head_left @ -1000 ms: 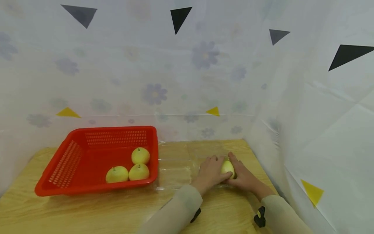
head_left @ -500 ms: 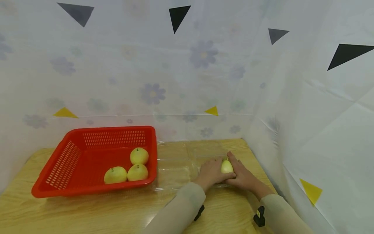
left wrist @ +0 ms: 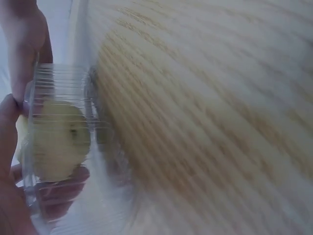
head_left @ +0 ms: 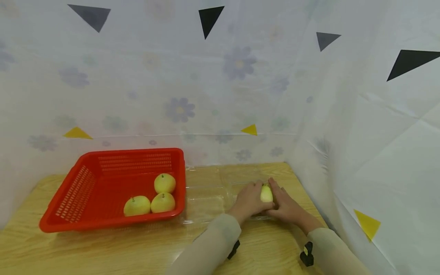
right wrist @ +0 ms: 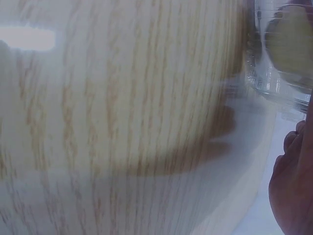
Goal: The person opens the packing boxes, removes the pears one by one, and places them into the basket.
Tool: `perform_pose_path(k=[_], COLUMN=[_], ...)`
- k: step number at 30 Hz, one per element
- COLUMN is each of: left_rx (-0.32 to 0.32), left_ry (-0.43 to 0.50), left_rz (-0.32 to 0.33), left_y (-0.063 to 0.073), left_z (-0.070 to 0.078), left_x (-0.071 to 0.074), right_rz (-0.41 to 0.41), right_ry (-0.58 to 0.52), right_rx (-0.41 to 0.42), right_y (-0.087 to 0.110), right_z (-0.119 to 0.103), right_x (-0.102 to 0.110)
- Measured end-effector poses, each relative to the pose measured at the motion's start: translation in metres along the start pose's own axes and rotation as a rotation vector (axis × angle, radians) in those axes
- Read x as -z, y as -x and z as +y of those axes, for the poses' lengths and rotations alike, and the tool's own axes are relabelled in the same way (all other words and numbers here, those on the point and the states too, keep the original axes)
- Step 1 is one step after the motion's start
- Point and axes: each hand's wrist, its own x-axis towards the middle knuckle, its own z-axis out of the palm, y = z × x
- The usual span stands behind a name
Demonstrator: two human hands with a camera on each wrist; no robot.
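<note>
A yellow pear [head_left: 266,194] sits between my two hands at the right end of a clear plastic container [head_left: 207,200]. My left hand [head_left: 249,199] curls round the pear's left side, its thumb across the front. From the right, my right hand [head_left: 288,206] holds the same pear, the thumbs meeting in front of it. In the left wrist view the pear [left wrist: 61,139] shows through the ribbed container wall [left wrist: 58,73], with left fingers [left wrist: 63,193] beneath it. Through the container, the right wrist view shows part of the pear [right wrist: 293,44]; the right hand [right wrist: 293,181] is partly cut off.
A red plastic basket [head_left: 113,221] stands on the wooden table [head_left: 103,252] at the left, touching or near the container. Several pears are not in it, only three, including one pear [head_left: 165,183] at its right side. A white patterned sheet [head_left: 144,76] hangs behind and at the right.
The hands stay almost in place round the pear. Less of the pear's lower front shows now, as the left thumb and hand cover more of it. The head view shifts slightly.
</note>
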Motion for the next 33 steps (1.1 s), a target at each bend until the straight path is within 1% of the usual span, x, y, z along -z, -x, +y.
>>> perform_pose_path(k=[4, 6, 9, 12, 14, 16, 20, 23, 26, 29, 33], left_rx=[-0.086, -0.120, -0.151, -0.177, -0.200, -0.232, -0.288, -0.304, -0.317, -0.321, -0.309], left_ry=[-0.069, -0.069, -0.063, -0.091, -0.126, -0.163, -0.226, -0.255, -0.262, -0.259, -0.236], left_rz=[0.083, 0.115, 0.147, 0.174, 0.200, 0.239, 0.305, 0.329, 0.344, 0.353, 0.358], left_y=[0.002, 0.003, 0.005, 0.009, 0.014, 0.019, 0.031, 0.039, 0.044, 0.051, 0.060], left_z=[0.001, 0.005, 0.010, 0.013, 0.013, 0.011, 0.005, 0.003, 0.001, -0.002, -0.006], left_x=[0.010, 0.016, 0.025, 0.034, 0.040, 0.047, 0.062, 0.073, 0.081, 0.088, 0.099], right_rz=[0.017, 0.020, 0.012, 0.009, 0.015, 0.017, 0.005, 0.000, 0.005, 0.000, -0.006], right_ry=[-0.005, -0.009, -0.017, -0.028, -0.022, -0.010, 0.013, 0.026, 0.021, 0.008, 0.011], right_rx=[0.010, 0.019, 0.044, 0.065, 0.072, 0.070, 0.021, -0.003, 0.008, 0.008, 0.005], right_y=[-0.001, -0.002, -0.003, -0.003, -0.002, -0.001, 0.001, 0.001, 0.000, 0.001, 0.000], right_z=[-0.001, 0.000, 0.000, 0.000, -0.001, -0.002, -0.002, 0.001, 0.003, 0.004, 0.005], right_x=[0.000, 0.002, 0.003, 0.003, 0.003, 0.002, 0.001, 0.000, -0.001, -0.002, -0.005])
